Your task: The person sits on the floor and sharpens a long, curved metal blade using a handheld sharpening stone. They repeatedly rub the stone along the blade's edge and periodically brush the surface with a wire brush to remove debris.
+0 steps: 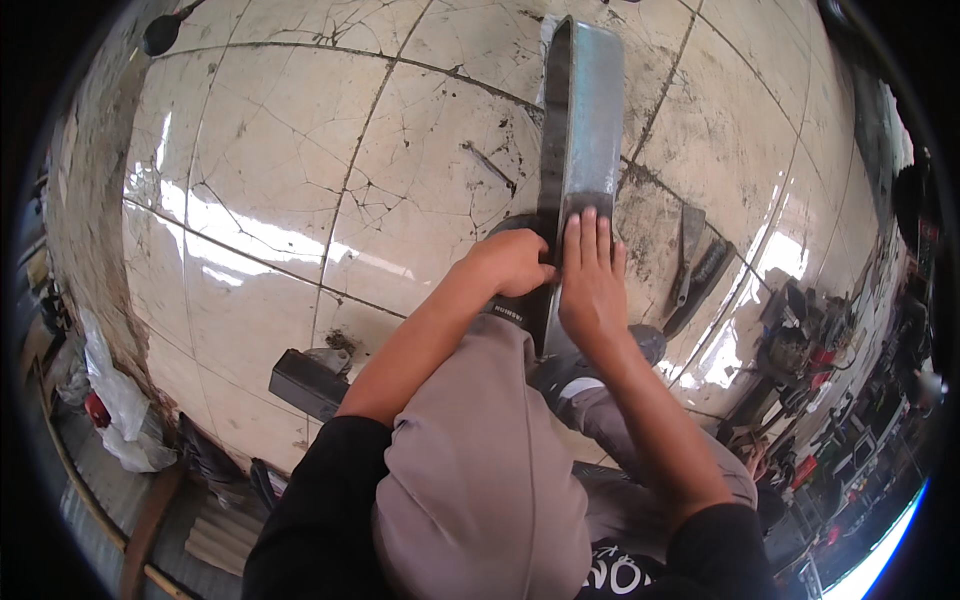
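The head view looked down on a cracked tile floor (300,180). A long metal bar (590,110) lay near the floor's middle, running toward its far edge. The right hand (592,280) lay flat on the bar's near end, fingers straight and close together. The left hand (515,262) was curled into a fist against the bar's side; what it pinched I could not tell. It looked like steadying the bar. The next move probably needed firm pressing.
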The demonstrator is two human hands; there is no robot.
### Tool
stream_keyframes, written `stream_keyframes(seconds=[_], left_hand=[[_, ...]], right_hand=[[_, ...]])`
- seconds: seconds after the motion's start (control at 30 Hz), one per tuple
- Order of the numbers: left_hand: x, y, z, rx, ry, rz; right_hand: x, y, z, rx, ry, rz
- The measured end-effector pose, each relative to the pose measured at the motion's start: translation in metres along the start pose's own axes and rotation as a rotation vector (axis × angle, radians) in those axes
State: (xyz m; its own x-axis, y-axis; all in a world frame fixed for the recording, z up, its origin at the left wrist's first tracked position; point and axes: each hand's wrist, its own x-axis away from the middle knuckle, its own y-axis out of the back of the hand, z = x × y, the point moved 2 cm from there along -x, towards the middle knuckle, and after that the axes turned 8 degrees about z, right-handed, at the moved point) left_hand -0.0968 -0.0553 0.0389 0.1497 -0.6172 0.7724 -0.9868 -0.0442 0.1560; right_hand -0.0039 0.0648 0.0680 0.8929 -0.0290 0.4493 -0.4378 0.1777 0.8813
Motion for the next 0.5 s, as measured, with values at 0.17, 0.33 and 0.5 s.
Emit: stream_keyframes(seconds=[0.17, 0.33, 0.5], left_hand=[[-0.002, 0.002, -0.002, 0.048, -0.015, 0.034], [0.003, 0.006, -0.004, 0.016, 0.000, 0.025], [0.003, 0.005, -0.005, 0.041, 0.015, 0.041]], right_hand=[[-0.047, 0.020, -0.005, -0.021, 0.013, -0.102], [-0.018, 0.012, -0.011, -0.044, 0.074, 0.011], [-0.022, 0.008, -0.005, -0.104, 0.095, -0.026]])
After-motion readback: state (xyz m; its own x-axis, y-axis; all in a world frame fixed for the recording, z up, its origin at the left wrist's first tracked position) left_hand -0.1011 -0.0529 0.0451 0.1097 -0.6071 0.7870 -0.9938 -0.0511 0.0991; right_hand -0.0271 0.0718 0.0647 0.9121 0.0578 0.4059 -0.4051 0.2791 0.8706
